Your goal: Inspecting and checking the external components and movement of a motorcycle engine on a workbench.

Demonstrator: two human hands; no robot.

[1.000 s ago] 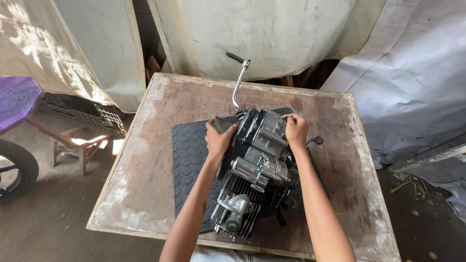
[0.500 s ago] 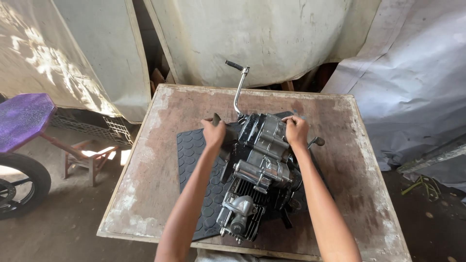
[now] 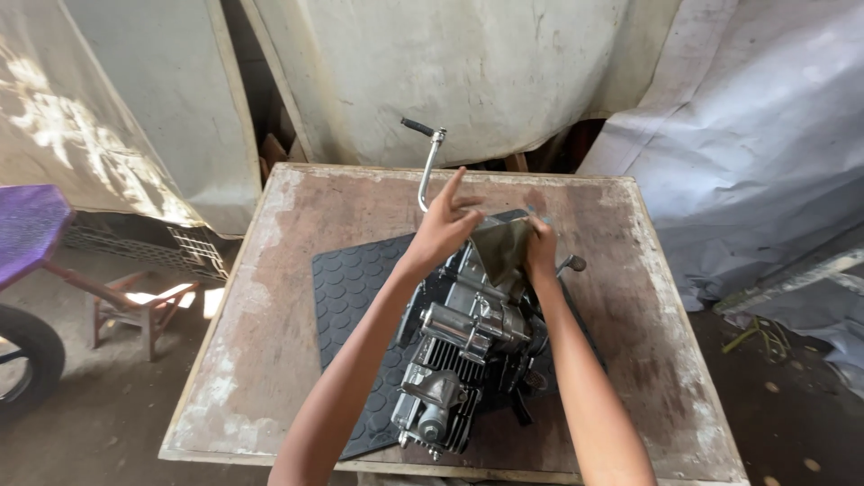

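Head view: the left hand (image 3: 443, 227) rests on the far end of the motorcycle engine (image 3: 468, 346), its fingers (image 3: 453, 187) spread fairly wide, the index stretched up toward the chrome kick-start lever (image 3: 427, 171); whether it grips anything I cannot tell. The right hand (image 3: 541, 249) has its fingers closed narrowly on the edge of a dark olive cloth (image 3: 500, 247) draped over the engine's far end, between the two hands.

The engine lies on a black studded rubber mat (image 3: 355, 288) in the middle of a worn wooden tabletop (image 3: 270, 342). Its long axis runs from the near edge of the tabletop away toward the far edge, leaning slightly right; the finned cylinder end points toward the person, the kick-start lever rises from the far end. A small black-knobbed lever (image 3: 572, 264) juts out just beside the right hand.

Around it: pale tarpaulins (image 3: 504, 72) hang behind the tabletop, a grey sheet (image 3: 756, 162) to the right, a purple seat (image 3: 31, 225) and a tyre (image 3: 27, 360) at left.
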